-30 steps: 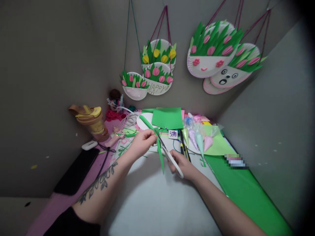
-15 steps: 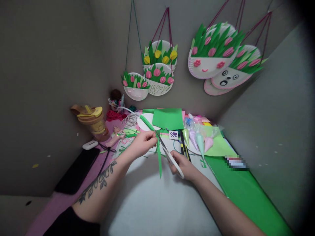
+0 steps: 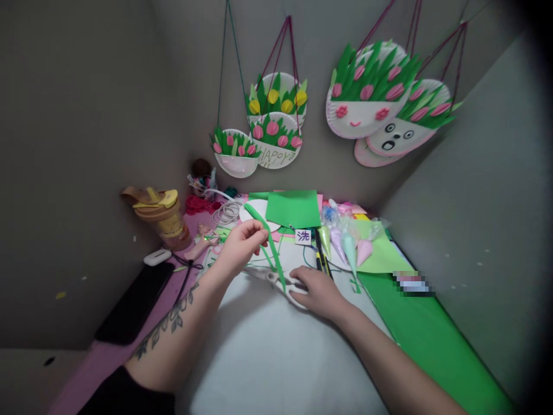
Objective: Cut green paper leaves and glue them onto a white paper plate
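Observation:
My left hand (image 3: 242,243) is closed in a pinch on a long, thin strip of green paper (image 3: 275,252). One end of the strip slants up toward the white paper plate, and the other hangs down across the scissors. White-handled scissors (image 3: 273,278) are low over the white work surface, blades pointing left. My right hand (image 3: 318,289) has its fingers at their handles. Just behind my left hand sits the white paper plate (image 3: 259,208), partly covered by a green paper sheet (image 3: 294,208).
A cup (image 3: 162,216), a white case (image 3: 158,257) and a black phone-like slab (image 3: 133,305) stand at the left. Coloured piping bags (image 3: 349,245), pens (image 3: 322,253) and a light-green sheet (image 3: 375,253) are at the right. Decorated plate baskets (image 3: 276,138) hang on the wall.
The scissors have swung from pointing up at the paper to pointing left, lower down. My right hand moved slightly left with them. My left hand shifted left and up, still pinching the strip.

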The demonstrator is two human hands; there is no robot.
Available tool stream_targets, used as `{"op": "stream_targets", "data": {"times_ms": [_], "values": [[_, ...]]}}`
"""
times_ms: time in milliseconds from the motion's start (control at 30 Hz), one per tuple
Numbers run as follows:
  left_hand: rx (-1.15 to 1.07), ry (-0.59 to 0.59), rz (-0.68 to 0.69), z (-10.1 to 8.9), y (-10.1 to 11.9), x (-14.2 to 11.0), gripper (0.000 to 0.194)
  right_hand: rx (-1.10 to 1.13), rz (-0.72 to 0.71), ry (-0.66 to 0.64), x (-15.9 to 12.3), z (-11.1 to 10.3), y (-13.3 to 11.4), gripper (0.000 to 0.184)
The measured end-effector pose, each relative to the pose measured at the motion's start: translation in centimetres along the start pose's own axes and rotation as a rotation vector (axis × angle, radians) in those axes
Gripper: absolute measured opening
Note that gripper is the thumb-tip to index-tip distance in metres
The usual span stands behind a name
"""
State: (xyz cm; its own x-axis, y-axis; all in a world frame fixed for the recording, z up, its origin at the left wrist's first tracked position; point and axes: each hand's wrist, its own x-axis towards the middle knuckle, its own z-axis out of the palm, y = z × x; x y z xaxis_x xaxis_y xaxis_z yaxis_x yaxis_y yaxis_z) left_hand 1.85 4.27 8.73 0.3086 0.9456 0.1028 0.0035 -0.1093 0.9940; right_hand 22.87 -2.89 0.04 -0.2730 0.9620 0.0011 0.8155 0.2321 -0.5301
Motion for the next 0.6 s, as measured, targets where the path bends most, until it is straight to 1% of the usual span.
{"op": "stream_targets", "data": {"times_ms": [100, 167, 267, 367, 400, 433, 500, 533, 600], "values": [[-0.025, -0.013, 0.004, 0.1, -0.2, 0.1, 0.019, -0.047, -0.117, -0.081, -0.2, -0.1, -0.4, 0.027], [-0.029, -0.034, 0.003, 0.3, -0.3, 0.1, 0.021, -0.030, -0.182, -0.091, -0.3, -0.2, -0.5, 0.030], [-0.038, -0.049, -0.010, 0.6, -0.6, 0.0, 0.025, 0.018, -0.244, -0.068, -0.4, -0.5, -0.4, 0.031], [-0.059, -0.062, -0.028, 1.0, -1.1, 0.0, 0.027, 0.110, -0.250, 0.004, -0.2, -0.6, -0.2, 0.020], [-0.067, -0.072, -0.034, 1.1, -1.2, -0.1, 0.027, 0.174, -0.225, 0.049, -0.1, -0.5, -0.1, 0.017], [-0.075, -0.086, -0.038, 1.4, -1.4, -0.2, 0.028, 0.265, -0.182, 0.097, -0.1, -0.5, -0.1, 0.018], [-0.092, -0.123, -0.049, 2.0, -1.5, -0.4, 0.028, 0.525, -0.072, 0.160, 0.0, -0.5, -0.3, 0.024], [-0.098, -0.148, -0.058, 2.4, -1.6, -0.6, 0.028, 0.670, -0.029, 0.154, -0.1, -0.5, -0.5, 0.027], [-0.112, -0.201, -0.085, 3.1, -1.6, -0.9, 0.028, 0.905, 0.009, 0.074, -0.3, -0.5, -1.0, 0.037]]}}
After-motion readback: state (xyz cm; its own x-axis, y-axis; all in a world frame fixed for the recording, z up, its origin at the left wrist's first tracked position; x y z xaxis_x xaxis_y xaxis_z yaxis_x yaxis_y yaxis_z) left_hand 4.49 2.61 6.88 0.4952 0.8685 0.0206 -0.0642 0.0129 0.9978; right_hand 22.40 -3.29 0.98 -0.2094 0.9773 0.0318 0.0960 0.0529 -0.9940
